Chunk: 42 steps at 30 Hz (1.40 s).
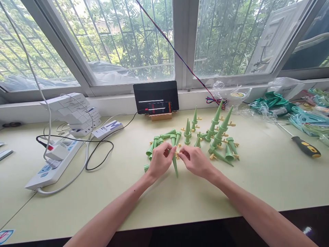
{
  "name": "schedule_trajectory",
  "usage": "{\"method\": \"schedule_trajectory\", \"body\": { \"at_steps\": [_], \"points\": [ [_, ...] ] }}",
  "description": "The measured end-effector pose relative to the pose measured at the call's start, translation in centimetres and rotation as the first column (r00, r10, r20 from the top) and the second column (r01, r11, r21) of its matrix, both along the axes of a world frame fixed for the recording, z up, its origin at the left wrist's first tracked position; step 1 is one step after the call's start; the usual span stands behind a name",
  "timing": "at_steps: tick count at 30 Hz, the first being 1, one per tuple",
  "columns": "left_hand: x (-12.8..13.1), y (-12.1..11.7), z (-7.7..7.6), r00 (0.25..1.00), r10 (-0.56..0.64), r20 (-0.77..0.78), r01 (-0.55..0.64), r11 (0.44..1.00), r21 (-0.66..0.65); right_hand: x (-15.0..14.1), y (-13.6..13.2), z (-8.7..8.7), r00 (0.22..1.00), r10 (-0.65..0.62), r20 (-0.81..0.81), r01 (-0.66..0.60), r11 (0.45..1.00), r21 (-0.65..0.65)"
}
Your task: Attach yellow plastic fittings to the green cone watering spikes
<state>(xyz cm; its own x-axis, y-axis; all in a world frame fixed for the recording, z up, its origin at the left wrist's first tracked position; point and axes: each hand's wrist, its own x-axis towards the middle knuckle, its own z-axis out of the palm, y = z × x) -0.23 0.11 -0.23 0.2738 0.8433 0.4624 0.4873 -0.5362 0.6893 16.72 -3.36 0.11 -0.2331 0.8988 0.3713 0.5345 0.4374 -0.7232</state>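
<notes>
Bare arms (120, 202): L hand (160, 159) pinches green spike (175, 167), R hand (195, 159) yellow tap (177, 156). Prob. light, stiff; grab fat end.

The left hand (161, 160) and the right hand (195, 160) were both bare, with slender fingers and narrow wrists. The left forearm (117, 207) and the right forearm (246, 195) were bare as well, slim and smooth in outline, thinnest at the far ends by the wrists and gradually broader towards the near edge of the view. One small, dark, roundish spot (134, 190) marked the left forearm, a little nearer than the wrist. The fingernails were too small in the view to make out clearly
</notes>
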Motion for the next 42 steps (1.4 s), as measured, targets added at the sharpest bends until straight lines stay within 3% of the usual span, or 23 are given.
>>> {"method": "schedule_trajectory", "body": {
  "at_steps": [18,27,33,42],
  "points": [
    [0.08,-0.22,0.12,1.000,-0.011,-0.023,0.012,0.999,0.033,-0.14,0.23,-0.48,0.996,-0.012,0.091,0.017,0.998,-0.053],
    [-0.01,0.11,0.27,0.999,0.048,-0.015,-0.047,0.998,0.050,-0.02,0.15,-0.32,1.000,0.014,-0.022,-0.013,0.999,0.035],
    [-0.06,0.13,0.34,0.999,0.049,-0.018,-0.049,0.998,0.038,0.02,0.34,-0.65,0.997,0.046,-0.064,-0.045,0.999,0.022],
    [-0.08,0.05,0.25,1.000,0.017,-0.016,-0.017,0.999,0.036,-0.03,0.43,-0.80,0.998,-0.017,0.065,0.016,1.000,0.018]
  ]
}}
